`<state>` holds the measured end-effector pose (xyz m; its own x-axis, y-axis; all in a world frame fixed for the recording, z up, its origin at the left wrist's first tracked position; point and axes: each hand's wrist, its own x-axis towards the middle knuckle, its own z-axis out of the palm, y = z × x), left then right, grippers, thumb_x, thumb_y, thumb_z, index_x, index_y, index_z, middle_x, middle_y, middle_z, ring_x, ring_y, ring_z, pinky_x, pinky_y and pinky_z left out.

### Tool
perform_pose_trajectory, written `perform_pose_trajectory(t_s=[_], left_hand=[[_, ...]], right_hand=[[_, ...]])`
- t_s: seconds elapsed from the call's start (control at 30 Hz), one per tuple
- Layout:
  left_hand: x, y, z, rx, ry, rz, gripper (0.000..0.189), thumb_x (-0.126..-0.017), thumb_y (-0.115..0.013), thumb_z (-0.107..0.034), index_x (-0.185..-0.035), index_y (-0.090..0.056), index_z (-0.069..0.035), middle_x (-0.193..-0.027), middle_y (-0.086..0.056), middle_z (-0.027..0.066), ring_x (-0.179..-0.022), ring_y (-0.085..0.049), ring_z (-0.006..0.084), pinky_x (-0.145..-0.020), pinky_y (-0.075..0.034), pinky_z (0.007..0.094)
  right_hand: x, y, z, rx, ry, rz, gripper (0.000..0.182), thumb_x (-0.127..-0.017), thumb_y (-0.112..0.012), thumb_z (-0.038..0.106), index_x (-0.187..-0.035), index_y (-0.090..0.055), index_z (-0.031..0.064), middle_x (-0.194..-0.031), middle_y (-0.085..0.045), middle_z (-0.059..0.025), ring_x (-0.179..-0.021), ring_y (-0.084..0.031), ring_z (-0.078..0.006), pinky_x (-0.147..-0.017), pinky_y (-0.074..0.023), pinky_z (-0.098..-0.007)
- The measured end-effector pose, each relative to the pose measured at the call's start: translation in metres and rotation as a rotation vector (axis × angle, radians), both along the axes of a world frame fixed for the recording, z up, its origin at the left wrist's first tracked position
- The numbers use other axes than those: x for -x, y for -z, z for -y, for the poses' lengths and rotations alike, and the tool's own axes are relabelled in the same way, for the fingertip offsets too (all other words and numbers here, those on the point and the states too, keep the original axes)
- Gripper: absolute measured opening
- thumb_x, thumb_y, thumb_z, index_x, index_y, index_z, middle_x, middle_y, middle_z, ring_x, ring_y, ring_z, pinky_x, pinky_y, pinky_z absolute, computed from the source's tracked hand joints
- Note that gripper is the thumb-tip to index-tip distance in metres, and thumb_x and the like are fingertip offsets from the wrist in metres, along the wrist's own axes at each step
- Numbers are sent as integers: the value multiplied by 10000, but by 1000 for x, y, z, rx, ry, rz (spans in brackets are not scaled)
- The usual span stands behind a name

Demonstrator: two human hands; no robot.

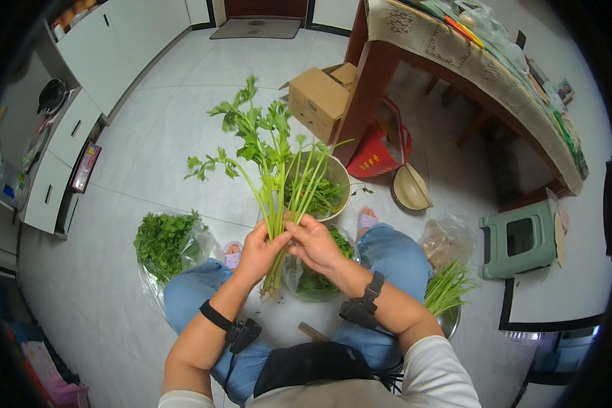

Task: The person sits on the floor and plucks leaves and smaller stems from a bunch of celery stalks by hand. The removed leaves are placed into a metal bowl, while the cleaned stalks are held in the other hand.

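A bunch of celery stalks (270,199) is held upright between my two hands, its leafy tops pointing away from me and its root ends hanging below. My left hand (260,250) is closed around the stalks. From the other side my right hand (313,242) grips the thinner stalks with its fingertips. Just beyond the hands stands a round bin (346,191) with green leaves inside. Under my right hand lies a clear plastic bag (311,285) of greens. At the left, another plastic bag (194,250) holds leafy greens (163,239).
At right, a metal bowl (451,324) holds trimmed green stems (449,288), near a clear bag (446,239) and a green plastic stool (520,242). Farther off are a beige basin (410,188), a red bag (375,155), a cardboard box (316,99) and a cloth-covered table (438,43).
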<state>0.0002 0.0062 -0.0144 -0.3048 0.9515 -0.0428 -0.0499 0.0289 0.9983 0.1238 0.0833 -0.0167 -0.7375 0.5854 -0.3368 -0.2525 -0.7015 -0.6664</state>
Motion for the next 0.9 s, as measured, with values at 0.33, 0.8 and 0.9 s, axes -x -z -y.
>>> perform_pose_trajectory(t_s=[0.33, 0.8, 0.9], left_hand=[[1, 5, -1, -105, -152, -520, 283, -872, -561, -182, -1094, -567, -6, -1083, -551, 157, -998, -528, 268, -872, -404, 330], [-3, -11, 3, 148, 214, 40, 805, -741, -738, -166, -1370, -256, -25, -1237, -477, 89, -1110, -467, 159, -939, -388, 293], [-7, -5, 5, 61, 200, -142, 847, -737, -739, -151, -1391, -214, -32, -1277, -448, 98, -1144, -445, 166, -960, -373, 301]], right_hand=[[1, -1, 0, -73, -119, 29, 181, -936, -470, 147, -1097, -497, 69, -992, -568, -29, -857, -560, -104, -716, -487, -257], [7, -4, 2, -170, 228, -188, 240, -915, -477, 51, -1146, -439, -2, -1111, -536, -104, -977, -548, -157, -852, -466, -287], [6, -7, -1, -111, 227, -252, 251, -913, -475, 40, -1156, -428, -1, -1148, -516, -105, -1014, -530, -166, -878, -450, -298]])
